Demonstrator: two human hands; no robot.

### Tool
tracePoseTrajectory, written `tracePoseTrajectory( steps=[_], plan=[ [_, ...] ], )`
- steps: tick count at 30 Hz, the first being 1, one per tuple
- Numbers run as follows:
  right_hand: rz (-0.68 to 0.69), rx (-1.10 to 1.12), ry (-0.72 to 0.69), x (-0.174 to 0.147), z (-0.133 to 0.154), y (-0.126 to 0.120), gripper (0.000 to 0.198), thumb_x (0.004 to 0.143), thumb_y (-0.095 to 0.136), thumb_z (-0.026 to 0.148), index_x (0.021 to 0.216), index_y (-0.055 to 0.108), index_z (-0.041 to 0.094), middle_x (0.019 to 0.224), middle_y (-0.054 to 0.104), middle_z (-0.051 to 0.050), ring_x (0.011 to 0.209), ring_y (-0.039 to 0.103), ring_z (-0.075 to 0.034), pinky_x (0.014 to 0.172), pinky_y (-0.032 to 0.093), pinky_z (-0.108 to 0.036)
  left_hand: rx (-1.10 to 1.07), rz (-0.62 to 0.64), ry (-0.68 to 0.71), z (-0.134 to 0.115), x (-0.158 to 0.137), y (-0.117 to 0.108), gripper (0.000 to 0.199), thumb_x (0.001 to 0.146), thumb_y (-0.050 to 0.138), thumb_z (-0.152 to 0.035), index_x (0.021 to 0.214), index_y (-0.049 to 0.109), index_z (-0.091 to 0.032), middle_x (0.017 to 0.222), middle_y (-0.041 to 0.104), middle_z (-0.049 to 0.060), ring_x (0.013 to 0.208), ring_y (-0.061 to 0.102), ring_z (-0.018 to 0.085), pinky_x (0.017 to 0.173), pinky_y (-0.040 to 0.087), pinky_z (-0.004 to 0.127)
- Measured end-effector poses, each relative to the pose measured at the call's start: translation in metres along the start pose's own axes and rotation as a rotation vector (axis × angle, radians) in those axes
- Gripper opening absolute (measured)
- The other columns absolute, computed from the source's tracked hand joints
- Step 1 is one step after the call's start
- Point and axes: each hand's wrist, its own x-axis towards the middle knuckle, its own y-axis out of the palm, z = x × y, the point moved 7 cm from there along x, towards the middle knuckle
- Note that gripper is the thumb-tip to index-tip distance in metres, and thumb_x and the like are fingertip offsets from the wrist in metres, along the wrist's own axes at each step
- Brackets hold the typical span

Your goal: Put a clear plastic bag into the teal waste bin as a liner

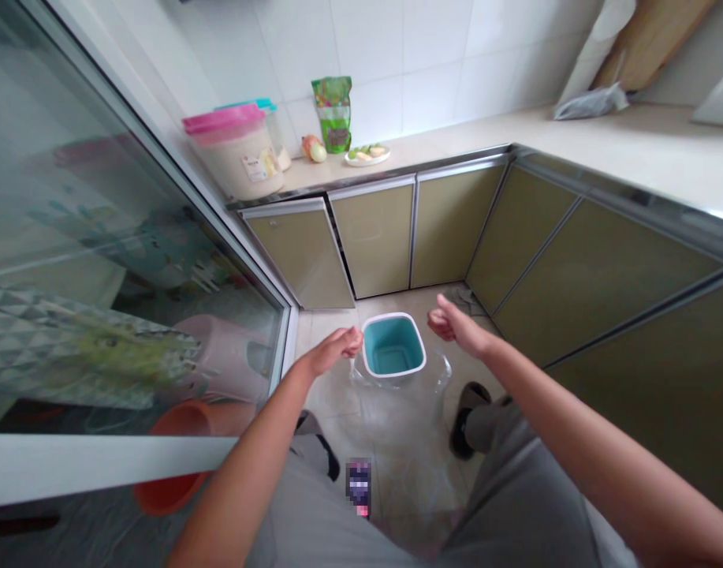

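Note:
A clear plastic bag (390, 414), hard to see against the floor, spreads between my two hands. My left hand (339, 347) is closed on its left side, just left of a teal bin. On the right, my right hand (454, 323) is curled with the thumb raised, gripping the bag's other side; the exact contact is faint. The square teal bin (395, 347) with a white rim stands upright on the floor beyond the bag. Its visible inside is bare teal.
Low cabinets (373, 237) line the back and right, one door slightly ajar. On the counter (449, 142) stand a pink-lidded container (236, 154), an onion (317, 151), a green pouch (335, 118) and a plate of food (358, 160). A glass door (160, 197) is at left.

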Motion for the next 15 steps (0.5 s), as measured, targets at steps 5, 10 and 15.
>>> tracePoseTrajectory(
  steps=[5,10,15],
  plan=[
    [0.173,0.110,-0.439,-0.052,0.138,-0.013,0.077,0.083,0.003,0.096,0.068,0.029,0.025,0.061,0.027,0.002,0.056,0.027,-0.014,0.050,0.026,-0.028,0.004,0.298,0.367,-0.116,-0.071,-0.018,0.089,0.060,0.022,-0.110,0.069,0.039,-0.024,0.066,0.042,0.003,0.069,0.043,0.020,0.063,0.043,0.036],
    [0.310,0.160,-0.395,-0.009,0.123,0.009,0.082,0.072,-0.002,0.102,0.065,0.027,0.026,0.054,0.020,0.006,0.048,0.016,-0.011,0.043,0.015,-0.026,-0.287,0.241,0.374,-0.135,-0.004,-0.048,0.086,0.069,0.002,-0.104,0.060,0.037,-0.025,0.051,0.034,-0.001,0.049,0.034,0.015,0.047,0.035,0.032],
    [0.094,0.359,-0.046,0.079,0.041,-0.024,0.080,0.068,-0.013,0.101,0.066,0.020,0.028,0.050,0.011,0.009,0.043,0.005,-0.010,0.038,0.008,-0.024,-0.519,0.130,0.171,-0.086,0.088,-0.084,0.085,0.063,-0.006,-0.104,0.058,0.030,-0.027,0.046,0.023,-0.005,0.040,0.024,0.011,0.040,0.026,0.027]
  ],
)
